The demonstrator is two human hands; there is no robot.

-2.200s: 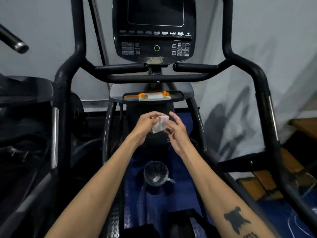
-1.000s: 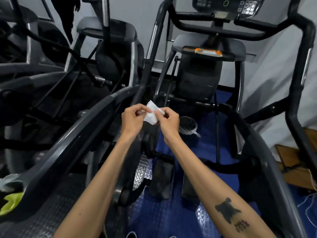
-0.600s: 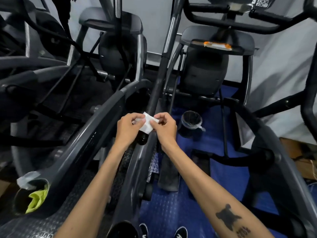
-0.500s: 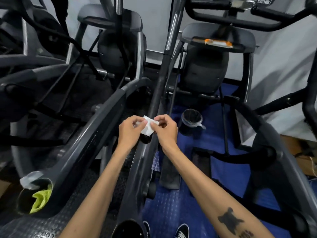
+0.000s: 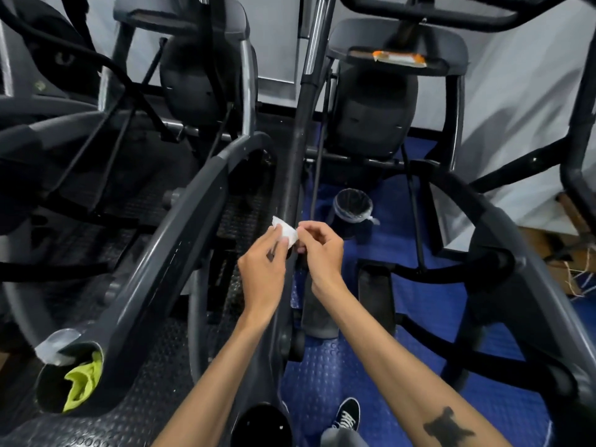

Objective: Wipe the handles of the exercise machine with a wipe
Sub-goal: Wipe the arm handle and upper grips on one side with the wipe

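Observation:
A small white wipe (image 5: pixel 284 231) is pinched between both hands at the centre of the view. My left hand (image 5: pixel 263 269) grips its left side and my right hand (image 5: pixel 319 250) holds its right edge with the fingertips. Directly behind the wipe rises the machine's long dark left handle bar (image 5: pixel 298 140), running up to a chrome section. The black right handle (image 5: pixel 577 146) curves down at the far right. The horizontal grips (image 5: pixel 429 22) cross the top edge of the view.
An orange-and-white wipe packet (image 5: pixel 399 58) lies on the machine's tray. A lined bin (image 5: pixel 353 206) stands on the blue floor mat (image 5: pixel 332 375). A second machine (image 5: pixel 180 195) crowds the left, with a yellow-green cloth (image 5: pixel 80 382) in its open tube end. My shoe (image 5: pixel 347 414) shows below.
My view has tilted down and left from the console to the floor. Both hands kept hold of the wipe and lowered it in front of the left handle bar.

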